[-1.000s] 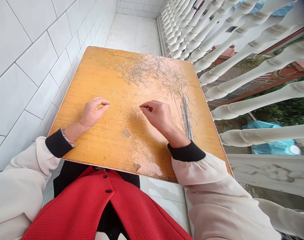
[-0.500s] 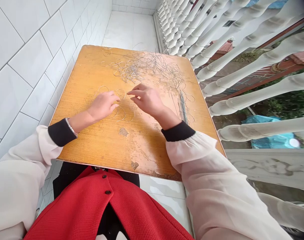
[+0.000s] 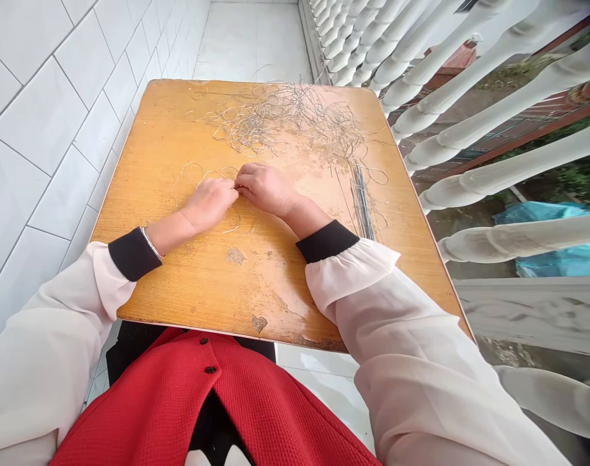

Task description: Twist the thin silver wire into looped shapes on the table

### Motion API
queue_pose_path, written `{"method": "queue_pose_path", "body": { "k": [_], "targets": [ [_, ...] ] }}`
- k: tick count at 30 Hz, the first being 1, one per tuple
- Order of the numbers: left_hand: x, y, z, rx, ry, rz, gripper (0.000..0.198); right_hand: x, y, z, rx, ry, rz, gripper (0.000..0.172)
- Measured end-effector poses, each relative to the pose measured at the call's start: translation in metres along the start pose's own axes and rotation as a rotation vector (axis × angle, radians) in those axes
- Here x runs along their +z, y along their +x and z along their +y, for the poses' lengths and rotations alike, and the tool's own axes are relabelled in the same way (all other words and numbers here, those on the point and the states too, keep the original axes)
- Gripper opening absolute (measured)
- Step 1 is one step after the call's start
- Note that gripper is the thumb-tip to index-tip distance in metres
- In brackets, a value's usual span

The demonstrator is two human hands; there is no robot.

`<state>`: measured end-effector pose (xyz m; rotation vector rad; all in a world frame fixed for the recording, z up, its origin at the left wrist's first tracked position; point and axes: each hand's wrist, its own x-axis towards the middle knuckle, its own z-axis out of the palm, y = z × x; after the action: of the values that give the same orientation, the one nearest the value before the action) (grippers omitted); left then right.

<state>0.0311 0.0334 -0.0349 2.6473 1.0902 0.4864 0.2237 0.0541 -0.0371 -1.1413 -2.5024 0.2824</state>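
Note:
My left hand (image 3: 210, 204) is closed in a pinch over the middle of the wooden table. My right hand (image 3: 266, 189) meets it fingertip to fingertip, also pinched. Thin curved wire (image 3: 192, 164) loops out behind the left hand, and another bent end (image 3: 236, 223) shows just below the fingers. The hands seem to hold this wire between them, though the fingertips hide the exact spot. Farther back lies a tangled heap of bent wires (image 3: 256, 126). To the right of my right hand rests a bundle of straight wires (image 3: 361, 200).
The worn wooden table (image 3: 178, 278) has chipped patches near its front edge. A white tiled wall (image 3: 47, 162) runs along the left. White balusters (image 3: 469, 145) line the right side, with a blue cover (image 3: 547, 259) beyond them.
My hands were apart over the wire and have come together, the left moving slightly right and the right moving left. Their fingertips are now pinched together. The camera view has shifted a little.

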Motion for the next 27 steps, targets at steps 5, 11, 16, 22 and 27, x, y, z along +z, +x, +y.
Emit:
{"method": "queue_pose_path", "body": {
  "k": [5, 11, 16, 22, 27],
  "targets": [
    [-0.003, 0.002, 0.004, 0.009, 0.001, -0.040, 0.023, 0.000, 0.003, 0.002, -0.010, 0.019, -0.016, 0.027],
    [-0.001, 0.000, 0.009, 0.006, 0.062, -0.037, 0.026, 0.002, 0.001, 0.002, -0.009, 0.019, -0.013, 0.029],
    [0.002, -0.002, 0.007, 0.027, 0.043, -0.007, 0.027, 0.004, -0.001, 0.002, -0.024, 0.016, 0.007, 0.032],
    [-0.003, -0.005, -0.005, 0.016, -0.120, 0.039, 0.018, 0.004, -0.003, -0.001, 0.015, 0.023, 0.019, 0.031],
    [-0.017, -0.002, -0.021, -0.088, -0.148, 0.132, 0.019, -0.009, -0.016, -0.008, 0.096, 0.068, 0.111, 0.031]
  ]
}}
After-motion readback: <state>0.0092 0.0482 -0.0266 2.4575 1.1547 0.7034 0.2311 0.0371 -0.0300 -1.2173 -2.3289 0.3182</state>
